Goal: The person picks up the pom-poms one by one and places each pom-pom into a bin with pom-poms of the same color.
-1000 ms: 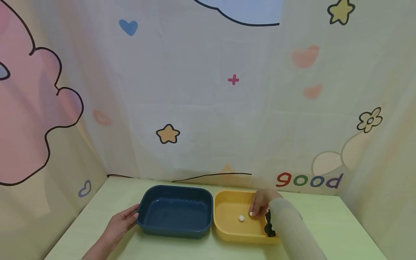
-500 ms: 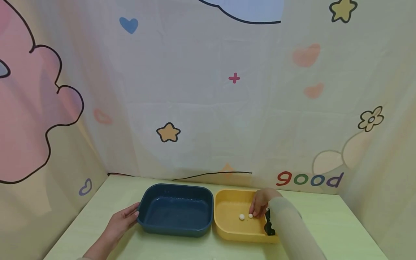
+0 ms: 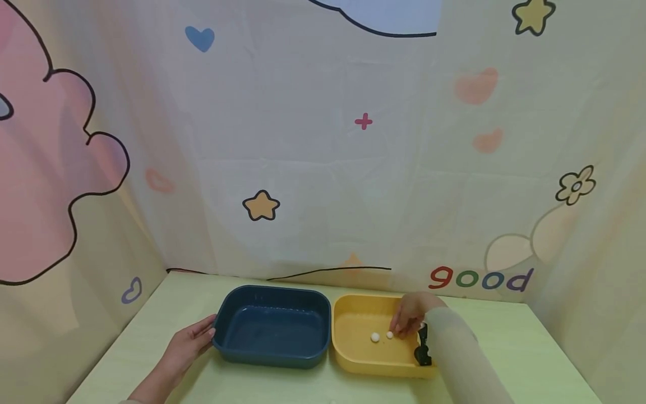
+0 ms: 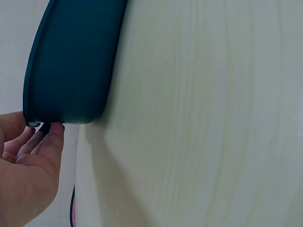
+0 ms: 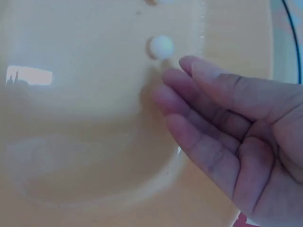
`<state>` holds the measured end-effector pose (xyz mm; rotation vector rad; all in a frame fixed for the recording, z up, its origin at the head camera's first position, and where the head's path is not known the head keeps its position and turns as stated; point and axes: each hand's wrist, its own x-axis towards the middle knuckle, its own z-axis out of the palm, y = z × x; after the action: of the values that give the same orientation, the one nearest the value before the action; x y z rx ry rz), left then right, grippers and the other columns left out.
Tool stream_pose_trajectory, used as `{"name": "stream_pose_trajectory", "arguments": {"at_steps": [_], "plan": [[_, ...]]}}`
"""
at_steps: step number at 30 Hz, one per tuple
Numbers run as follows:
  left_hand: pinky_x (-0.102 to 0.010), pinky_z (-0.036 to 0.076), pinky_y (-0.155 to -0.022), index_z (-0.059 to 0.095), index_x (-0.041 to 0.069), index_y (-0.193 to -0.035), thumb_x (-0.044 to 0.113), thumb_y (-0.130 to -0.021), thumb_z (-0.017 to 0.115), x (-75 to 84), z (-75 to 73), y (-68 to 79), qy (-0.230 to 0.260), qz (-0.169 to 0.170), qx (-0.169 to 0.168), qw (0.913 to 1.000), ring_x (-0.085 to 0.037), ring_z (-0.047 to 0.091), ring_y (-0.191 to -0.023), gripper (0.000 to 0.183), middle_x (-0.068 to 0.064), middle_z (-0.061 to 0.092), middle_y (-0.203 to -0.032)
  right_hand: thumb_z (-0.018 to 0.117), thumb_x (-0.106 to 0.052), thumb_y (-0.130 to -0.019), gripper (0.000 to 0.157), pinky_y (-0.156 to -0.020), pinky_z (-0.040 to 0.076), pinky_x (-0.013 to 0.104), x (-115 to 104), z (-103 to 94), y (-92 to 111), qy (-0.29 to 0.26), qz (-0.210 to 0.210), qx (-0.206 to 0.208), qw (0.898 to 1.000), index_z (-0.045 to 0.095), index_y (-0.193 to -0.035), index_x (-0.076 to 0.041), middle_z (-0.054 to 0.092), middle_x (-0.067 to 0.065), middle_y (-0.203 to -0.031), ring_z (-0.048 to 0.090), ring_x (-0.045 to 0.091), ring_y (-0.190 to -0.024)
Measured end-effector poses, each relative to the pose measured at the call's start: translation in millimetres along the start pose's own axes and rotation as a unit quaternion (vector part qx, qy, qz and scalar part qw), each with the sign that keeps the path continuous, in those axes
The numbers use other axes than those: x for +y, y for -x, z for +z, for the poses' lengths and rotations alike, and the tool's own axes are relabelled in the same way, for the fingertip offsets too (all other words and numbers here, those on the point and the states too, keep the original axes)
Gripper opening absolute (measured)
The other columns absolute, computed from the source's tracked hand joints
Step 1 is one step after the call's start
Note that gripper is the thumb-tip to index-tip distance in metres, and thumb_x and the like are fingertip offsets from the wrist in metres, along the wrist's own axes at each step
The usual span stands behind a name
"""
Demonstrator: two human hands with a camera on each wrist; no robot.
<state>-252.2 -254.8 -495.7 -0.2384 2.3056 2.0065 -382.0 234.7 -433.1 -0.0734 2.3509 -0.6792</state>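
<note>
My left hand (image 3: pixel 185 345) grips the left rim of a dark blue rectangular basin (image 3: pixel 275 361). In the left wrist view, that hand's (image 4: pixel 33 170) fingertips meet the rim of the blue basin (image 4: pixel 71 61) at its end. Over the right part of a shallow yellow basin (image 3: pixel 348 365), my right hand (image 3: pixel 410 314) is held low with loosely bent fingers and nothing in them. Just off its fingertips lies a small white ball (image 3: pixel 390 335). A second white ball (image 3: pixel 375 337) lies to its left. The right wrist view shows a gap between the nearer ball (image 5: pixel 161 47) and the fingertips (image 5: pixel 189 64).
Both basins stand side by side on a pale green table (image 3: pixel 510 336). A printed curtain (image 3: pixel 313 140) closes off the back and sides. A black strap piece (image 3: pixel 423 348) sits at my right wrist, over the yellow basin's right end.
My right hand has let go of the small white ball onto the yellow basin's floor, then shifted slightly right. The left hand stays on the blue basin's rim.
</note>
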Motion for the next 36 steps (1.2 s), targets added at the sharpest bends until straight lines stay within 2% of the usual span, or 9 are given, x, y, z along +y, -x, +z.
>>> {"name": "stream_pose_trajectory", "arguments": {"at_steps": [5, 10, 14, 17, 20, 27, 32, 36], "plan": [[-0.017, 0.060, -0.093, 0.036, -0.009, -0.153, 0.012, -0.108, 0.051, -0.2, -0.3, 1.3, 0.001, 0.001, 0.001, 1.0000, 0.016, 0.060, -0.095, 0.052, -0.027, 0.036, -0.157, 0.067, 0.000, -0.094, 0.015, -0.084, 0.065, 0.030, 2, -4.0, 11, -0.049, -0.036, 0.015, 0.998, 0.072, -0.106, 0.006, 0.073, 0.002, -0.085, 0.066, 0.012, -0.077], [-0.017, 0.060, -0.093, 0.036, -0.010, -0.153, 0.010, -0.107, 0.051, -0.5, -1.0, 1.4, 0.001, 0.000, 0.005, 1.0000, 0.018, 0.058, -0.093, 0.052, -0.027, 0.037, -0.157, 0.067, -0.005, -0.096, 0.027, -0.080, 0.063, 0.026, -2, -9.8, 28, -0.050, -0.086, 0.027, 0.995, 0.067, -0.119, 0.008, 0.071, 0.007, -0.091, 0.061, 0.013, -0.078], [-0.016, 0.059, -0.093, 0.035, -0.010, -0.153, 0.013, -0.107, 0.052, -1.5, -0.8, 1.4, 0.004, 0.002, 0.001, 1.0000, 0.017, 0.059, -0.094, 0.054, -0.027, 0.036, -0.157, 0.065, -0.010, -0.098, 0.032, -0.083, 0.064, 0.032, -5, -12.0, 45, -0.049, -0.146, 0.067, 0.986, 0.064, -0.123, 0.010, 0.073, 0.019, -0.107, 0.064, 0.017, -0.086], [-0.016, 0.059, -0.093, 0.035, -0.010, -0.153, 0.014, -0.108, 0.052, -1.4, -0.2, 1.5, 0.007, 0.002, 0.000, 1.0000, 0.017, 0.060, -0.094, 0.054, -0.027, 0.035, -0.157, 0.063, -0.012, -0.100, 0.033, -0.087, 0.065, 0.038, -6, -7.6, 58, -0.072, -0.181, 0.094, 0.976, 0.062, -0.124, 0.011, 0.071, 0.023, -0.112, 0.067, 0.020, -0.093], [-0.016, 0.059, -0.093, 0.035, -0.009, -0.154, 0.014, -0.108, 0.051, -1.2, 0.1, 1.3, 0.005, 0.001, 0.001, 1.0000, 0.017, 0.060, -0.094, 0.053, -0.027, 0.035, -0.158, 0.061, -0.014, -0.102, 0.034, -0.086, 0.065, 0.038, -6, 1.8, 68, -0.104, -0.197, 0.114, 0.968, 0.061, -0.124, 0.012, 0.071, 0.019, -0.110, 0.068, 0.020, -0.093], [-0.015, 0.059, -0.092, 0.035, -0.009, -0.154, 0.009, -0.108, 0.049, -0.8, 2.2, 1.7, 0.000, -0.002, 0.001, 1.0000, 0.021, 0.056, -0.093, 0.051, -0.027, 0.035, -0.158, 0.057, -0.013, -0.104, 0.029, -0.081, 0.063, 0.027, -4, 34.7, 96, -0.168, -0.231, 0.169, 0.943, 0.063, -0.118, 0.012, 0.072, 0.005, -0.102, 0.065, 0.013, -0.091], [-0.014, 0.058, -0.093, 0.034, -0.009, -0.154, 0.008, -0.108, 0.049, -1.0, 2.3, 2.2, -0.004, 0.000, 0.000, 1.0000, 0.022, 0.055, -0.093, 0.051, -0.027, 0.035, -0.158, 0.061, -0.013, -0.101, 0.032, -0.079, 0.061, 0.021, -6, 67.7, 106, -0.230, -0.259, 0.150, 0.926, 0.060, -0.117, 0.015, 0.068, -0.002, -0.095, 0.064, 0.008, -0.087], [-0.015, 0.059, -0.093, 0.034, -0.009, -0.154, 0.009, -0.108, 0.049, -0.9, 1.8, 1.7, -0.001, 0.000, 0.001, 1.0000, 0.022, 0.056, -0.093, 0.052, -0.027, 0.034, -0.158, 0.063, -0.013, -0.101, 0.035, -0.076, 0.060, 0.019, -7, 93.4, 107, -0.255, -0.273, 0.115, 0.920, 0.059, -0.116, 0.018, 0.067, -0.001, -0.091, 0.062, 0.005, -0.082]]}}
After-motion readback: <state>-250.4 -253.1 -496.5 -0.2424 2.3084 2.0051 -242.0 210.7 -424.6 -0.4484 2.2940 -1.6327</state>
